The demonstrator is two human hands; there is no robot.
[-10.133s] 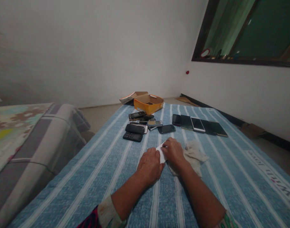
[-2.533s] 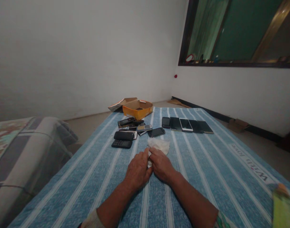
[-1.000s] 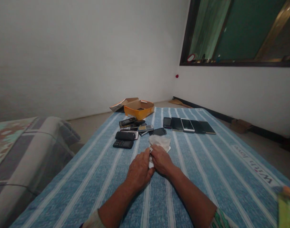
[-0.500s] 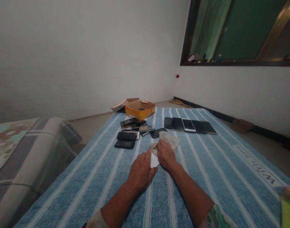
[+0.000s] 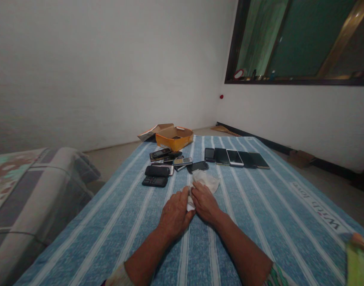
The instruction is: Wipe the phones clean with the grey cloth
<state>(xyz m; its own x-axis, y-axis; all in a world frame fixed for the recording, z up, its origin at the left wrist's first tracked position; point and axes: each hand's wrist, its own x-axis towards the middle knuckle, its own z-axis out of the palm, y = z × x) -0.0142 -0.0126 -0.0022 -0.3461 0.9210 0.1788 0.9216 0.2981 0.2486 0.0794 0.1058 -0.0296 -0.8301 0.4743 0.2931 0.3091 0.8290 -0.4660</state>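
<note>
My left hand (image 5: 174,213) is closed on a flat white phone (image 5: 190,207), holding it down on the striped cloth cover (image 5: 158,246). Most of the phone is hidden by my hands and by a crumpled pale wiping cloth (image 5: 208,181). My right hand (image 5: 204,201) grips that cloth, its fingers pressing it onto the phone. Just beyond my hands lie a dark phone (image 5: 198,167) and a grey keypad phone (image 5: 182,161). Farther left are a black keypad phone (image 5: 155,181) and a black phone-like case (image 5: 157,171).
An open orange cardboard box (image 5: 173,143) stands at the far end. Several phones, one of them white-framed (image 5: 235,157), lie in a row at the back right. A sheet-draped piece of furniture (image 5: 59,190) stands left. A yellow-green object (image 5: 359,262) is at the right edge.
My right hand has drawn the wiping cloth towards me along the phone, so less white shows. My left hand stays on the phone. The view has shifted slightly.
</note>
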